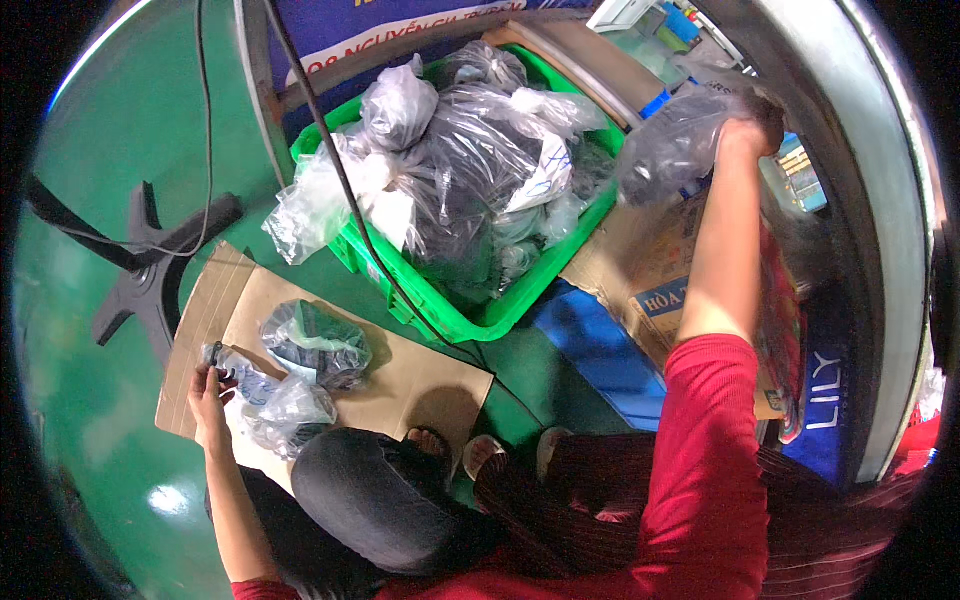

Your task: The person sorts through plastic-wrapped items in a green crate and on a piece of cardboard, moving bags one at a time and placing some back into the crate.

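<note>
My right hand [748, 138] reaches to the upper right, closed around a clear plastic bag [660, 150] with dark contents, above a cardboard box [640, 255]. At the lower left, my left hand [208, 398] pinches a small black piece [222, 376], too small to name. Beside that hand, a clear bag with a white label [250, 385] and a crumpled clear bag [300, 405] lie on a flattened cardboard sheet [420, 375]. A further bag of dark parts [318, 345] rests just beyond them.
A green crate [500, 322] heaped with clear bags of dark parts [450, 170] stands ahead. A black cable [350, 195] hangs across it. A black chair base [155, 265] is on the green floor at left. Someone's striped trousers [590, 480] and sandals are close on my right.
</note>
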{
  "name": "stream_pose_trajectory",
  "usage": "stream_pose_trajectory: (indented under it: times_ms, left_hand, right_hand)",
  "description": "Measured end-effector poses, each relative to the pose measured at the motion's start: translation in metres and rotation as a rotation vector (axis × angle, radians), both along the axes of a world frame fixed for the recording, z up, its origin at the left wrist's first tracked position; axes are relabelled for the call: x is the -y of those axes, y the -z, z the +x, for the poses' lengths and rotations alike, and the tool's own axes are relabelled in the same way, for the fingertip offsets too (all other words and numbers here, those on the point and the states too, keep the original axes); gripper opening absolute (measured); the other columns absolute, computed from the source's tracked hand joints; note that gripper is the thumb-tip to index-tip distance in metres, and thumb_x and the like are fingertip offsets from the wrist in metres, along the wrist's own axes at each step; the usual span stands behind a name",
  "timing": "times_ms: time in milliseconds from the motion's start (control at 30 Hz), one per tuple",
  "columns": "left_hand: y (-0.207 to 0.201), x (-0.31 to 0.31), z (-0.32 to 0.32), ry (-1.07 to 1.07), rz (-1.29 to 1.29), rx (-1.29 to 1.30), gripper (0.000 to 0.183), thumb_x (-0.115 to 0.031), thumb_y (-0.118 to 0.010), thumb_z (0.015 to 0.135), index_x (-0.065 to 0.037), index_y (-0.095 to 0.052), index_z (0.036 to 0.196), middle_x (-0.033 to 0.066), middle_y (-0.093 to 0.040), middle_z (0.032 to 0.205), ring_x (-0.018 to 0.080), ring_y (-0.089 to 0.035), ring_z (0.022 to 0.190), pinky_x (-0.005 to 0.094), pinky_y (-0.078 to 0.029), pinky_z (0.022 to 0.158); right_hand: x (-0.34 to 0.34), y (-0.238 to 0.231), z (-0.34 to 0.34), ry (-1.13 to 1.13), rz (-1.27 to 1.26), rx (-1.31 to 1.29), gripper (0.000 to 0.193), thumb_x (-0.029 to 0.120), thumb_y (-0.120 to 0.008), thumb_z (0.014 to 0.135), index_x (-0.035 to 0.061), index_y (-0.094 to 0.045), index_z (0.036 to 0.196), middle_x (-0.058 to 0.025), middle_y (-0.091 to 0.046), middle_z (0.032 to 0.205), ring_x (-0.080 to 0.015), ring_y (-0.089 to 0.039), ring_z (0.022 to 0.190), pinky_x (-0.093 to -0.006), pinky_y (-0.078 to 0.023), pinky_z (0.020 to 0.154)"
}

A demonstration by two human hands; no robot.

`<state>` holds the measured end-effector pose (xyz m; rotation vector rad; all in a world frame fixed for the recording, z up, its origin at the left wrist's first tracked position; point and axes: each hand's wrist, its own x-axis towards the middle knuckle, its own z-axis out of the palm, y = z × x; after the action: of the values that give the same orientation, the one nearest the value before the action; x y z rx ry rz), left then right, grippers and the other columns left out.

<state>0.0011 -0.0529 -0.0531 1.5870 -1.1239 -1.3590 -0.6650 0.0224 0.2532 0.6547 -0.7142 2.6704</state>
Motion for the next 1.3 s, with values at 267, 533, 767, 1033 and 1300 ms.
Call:
stream_pose_trajectory:
  times_ms: [267, 533, 767, 1033, 1300]
  left_hand:
    - [-0.016, -0.002, -0.019, -0.024, -0.037, -0.039, 0.016, -0.015, -0.045, 0.080, -0.005, -0.048, 0.091, 0.0040, -0.055, 0.072, 0.0123, -0.056, 0.059, 0.0205, -0.041, 0.049]
    - [-0.016, -0.006, -0.014, -0.009, -0.041, -0.028, 0.019, -0.018, -0.046, 0.079, -0.004, -0.050, 0.092, 0.0045, -0.054, 0.077, 0.0127, -0.054, 0.064, 0.0231, -0.043, 0.054]
    - [-0.026, -0.010, -0.001, -0.106, -0.080, -0.061, 0.015, -0.015, -0.044, 0.080, -0.004, -0.048, 0.090, 0.0044, -0.055, 0.072, 0.0140, -0.057, 0.058, 0.0207, -0.042, 0.048]
    - [-0.024, -0.006, -0.002, -0.050, -0.031, -0.069, 0.018, -0.018, -0.045, 0.079, -0.005, -0.049, 0.091, 0.0052, -0.054, 0.076, 0.0127, -0.055, 0.063, 0.0220, -0.043, 0.053]
    - [-0.028, -0.005, -0.010, -0.032, -0.046, -0.103, 0.020, -0.018, -0.044, 0.080, -0.002, -0.048, 0.092, 0.0067, -0.055, 0.077, 0.0139, -0.055, 0.063, 0.0221, -0.042, 0.054]
  right_hand:
    - [-0.011, 0.034, 0.021, 1.080, 1.068, -0.044, 0.030, -0.001, -0.048, 0.057, -0.0042, -0.048, 0.087, -0.0165, -0.050, 0.084, -0.0271, -0.050, 0.077, -0.0371, -0.043, 0.066]
    - [0.147, 0.120, 0.210, 0.215, 1.120, -0.843, 0.040, 0.012, -0.059, 0.063, 0.0031, -0.045, 0.099, -0.0162, -0.047, 0.101, -0.0294, -0.046, 0.094, -0.0346, -0.035, 0.082]
    - [0.202, 0.170, 0.251, 0.056, 1.963, -0.484, 0.064, 0.023, -0.057, 0.063, 0.0074, -0.027, 0.117, -0.0258, -0.038, 0.110, -0.0380, -0.037, 0.104, -0.0419, -0.034, 0.084]
    - [0.116, 0.171, 0.191, -1.022, 0.876, 0.289, 0.033, 0.004, -0.057, 0.064, 0.0021, -0.050, 0.097, -0.0090, -0.056, 0.087, -0.0193, -0.055, 0.078, -0.0297, -0.043, 0.071]
    - [0.041, 0.169, 0.170, -1.013, 0.617, 0.281, 0.036, 0.010, -0.054, 0.065, 0.0004, -0.048, 0.098, -0.0097, -0.055, 0.088, -0.0210, -0.054, 0.078, -0.0324, -0.044, 0.071]
